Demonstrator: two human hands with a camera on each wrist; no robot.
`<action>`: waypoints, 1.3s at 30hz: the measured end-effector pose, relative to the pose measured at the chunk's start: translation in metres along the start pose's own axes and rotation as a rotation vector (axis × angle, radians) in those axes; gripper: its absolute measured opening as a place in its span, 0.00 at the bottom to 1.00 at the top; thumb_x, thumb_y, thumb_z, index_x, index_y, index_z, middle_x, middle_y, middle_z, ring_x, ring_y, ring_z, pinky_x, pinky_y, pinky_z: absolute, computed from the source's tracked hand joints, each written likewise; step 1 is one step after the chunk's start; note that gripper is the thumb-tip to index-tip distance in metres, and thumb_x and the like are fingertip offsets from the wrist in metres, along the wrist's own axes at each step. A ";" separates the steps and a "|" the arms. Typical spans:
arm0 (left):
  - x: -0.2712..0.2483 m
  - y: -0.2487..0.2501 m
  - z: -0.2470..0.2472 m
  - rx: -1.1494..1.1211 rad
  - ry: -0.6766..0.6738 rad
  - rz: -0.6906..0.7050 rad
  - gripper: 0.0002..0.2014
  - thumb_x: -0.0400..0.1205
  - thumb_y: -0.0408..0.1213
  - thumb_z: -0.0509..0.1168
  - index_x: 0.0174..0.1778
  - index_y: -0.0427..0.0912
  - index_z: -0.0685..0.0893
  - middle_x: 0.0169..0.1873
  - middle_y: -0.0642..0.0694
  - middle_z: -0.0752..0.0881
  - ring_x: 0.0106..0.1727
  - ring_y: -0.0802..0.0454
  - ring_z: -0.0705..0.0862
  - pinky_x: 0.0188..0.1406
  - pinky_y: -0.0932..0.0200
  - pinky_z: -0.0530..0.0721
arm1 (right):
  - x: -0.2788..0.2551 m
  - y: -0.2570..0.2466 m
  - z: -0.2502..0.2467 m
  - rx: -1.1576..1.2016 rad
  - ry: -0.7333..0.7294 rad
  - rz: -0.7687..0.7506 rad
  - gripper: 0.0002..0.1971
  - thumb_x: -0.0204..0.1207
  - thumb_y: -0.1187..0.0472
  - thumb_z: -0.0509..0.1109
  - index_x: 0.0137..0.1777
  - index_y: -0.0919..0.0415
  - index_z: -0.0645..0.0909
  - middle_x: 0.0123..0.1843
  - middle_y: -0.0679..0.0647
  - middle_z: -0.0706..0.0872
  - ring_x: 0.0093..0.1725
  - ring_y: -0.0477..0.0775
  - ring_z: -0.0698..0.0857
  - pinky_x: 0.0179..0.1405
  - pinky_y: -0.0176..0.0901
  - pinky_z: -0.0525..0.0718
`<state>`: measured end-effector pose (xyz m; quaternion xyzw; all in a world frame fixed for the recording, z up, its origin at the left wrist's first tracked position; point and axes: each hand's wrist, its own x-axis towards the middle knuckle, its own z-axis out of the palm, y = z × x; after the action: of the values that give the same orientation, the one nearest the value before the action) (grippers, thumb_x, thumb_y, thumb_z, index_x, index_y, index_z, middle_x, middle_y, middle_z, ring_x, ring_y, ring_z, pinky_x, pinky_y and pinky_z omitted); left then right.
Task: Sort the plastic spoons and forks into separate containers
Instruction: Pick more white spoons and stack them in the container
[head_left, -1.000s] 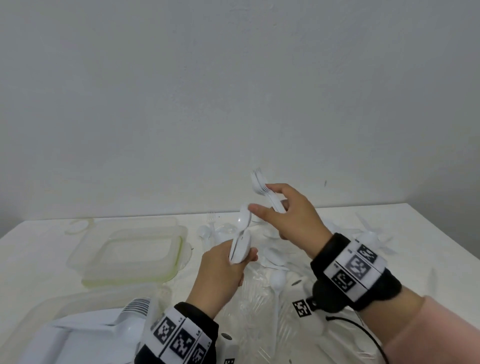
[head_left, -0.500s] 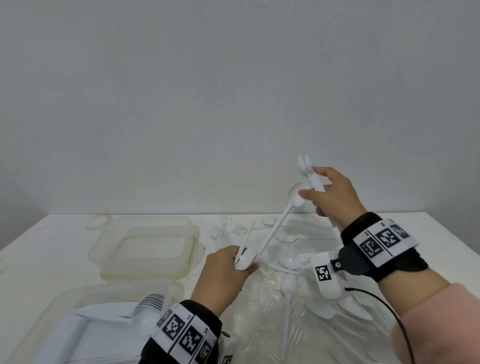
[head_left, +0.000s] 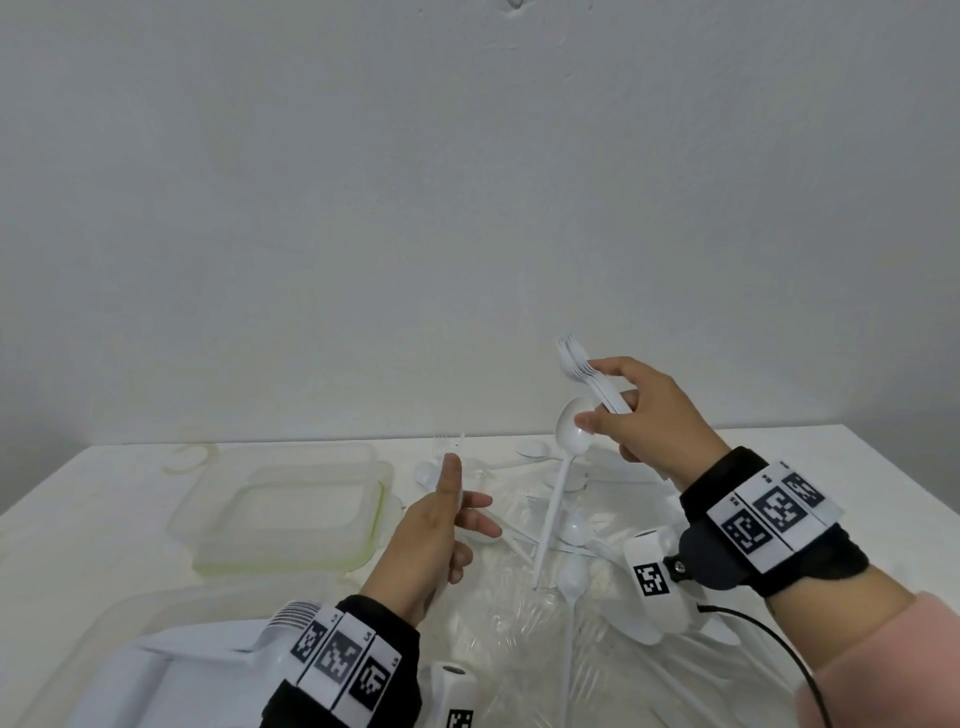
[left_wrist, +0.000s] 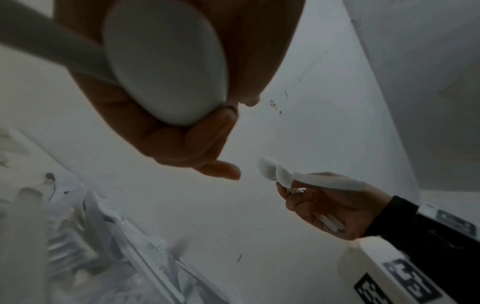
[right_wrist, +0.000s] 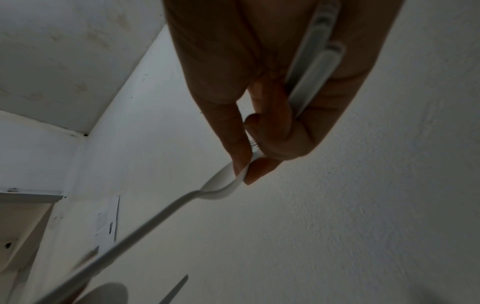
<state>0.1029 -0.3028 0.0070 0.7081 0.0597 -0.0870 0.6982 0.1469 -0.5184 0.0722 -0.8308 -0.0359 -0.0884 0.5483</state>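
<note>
Sorting is looking partly done: right hand (head_left: 644, 415) is gripping a bunch of forks (head_left: 576, 361) and pinching one spoon (head_left: 571, 431) by its bowl, left hand (head_left: 441, 535) is clutching a spoon (left_wrist: 166, 61) with fingers half spread. Stacked cutlery is already sitting in the near container (head_left: 156, 670), the far container (head_left: 280, 519) is looking bare, and many loose spoons (head_left: 571, 535) are still lying on the table (head_left: 78, 525).

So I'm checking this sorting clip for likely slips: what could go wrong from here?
1. The right hand pinches a spoon by its bowl while also holding a bundle of forks. That crowded grip may drop the spoon, or mix it in with the forks.
2. The left hand holds another spoon in its palm with the other fingers spread, so it could slide out.
</note>
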 end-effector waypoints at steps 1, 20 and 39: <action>0.000 0.000 0.000 -0.044 -0.007 -0.021 0.36 0.81 0.67 0.46 0.54 0.37 0.83 0.31 0.49 0.85 0.20 0.57 0.67 0.18 0.65 0.65 | 0.000 0.001 0.001 -0.003 -0.004 -0.002 0.25 0.73 0.68 0.75 0.68 0.52 0.77 0.35 0.55 0.81 0.16 0.38 0.72 0.18 0.30 0.70; 0.005 0.004 0.012 -0.330 -0.121 -0.101 0.30 0.84 0.65 0.49 0.40 0.41 0.80 0.21 0.52 0.71 0.21 0.58 0.63 0.18 0.66 0.63 | -0.022 0.001 0.052 0.041 -0.276 -0.010 0.25 0.70 0.66 0.79 0.63 0.46 0.78 0.32 0.49 0.81 0.20 0.38 0.73 0.20 0.29 0.70; 0.005 0.005 0.021 -0.508 -0.383 -0.224 0.37 0.78 0.73 0.44 0.64 0.55 0.86 0.28 0.48 0.66 0.23 0.57 0.60 0.18 0.69 0.59 | -0.038 0.015 0.074 0.273 -0.145 -0.002 0.33 0.66 0.66 0.81 0.63 0.36 0.72 0.40 0.51 0.89 0.29 0.39 0.82 0.25 0.25 0.73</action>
<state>0.1081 -0.3239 0.0110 0.4715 0.0247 -0.2771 0.8368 0.1196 -0.4549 0.0228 -0.7528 -0.0877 -0.0232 0.6520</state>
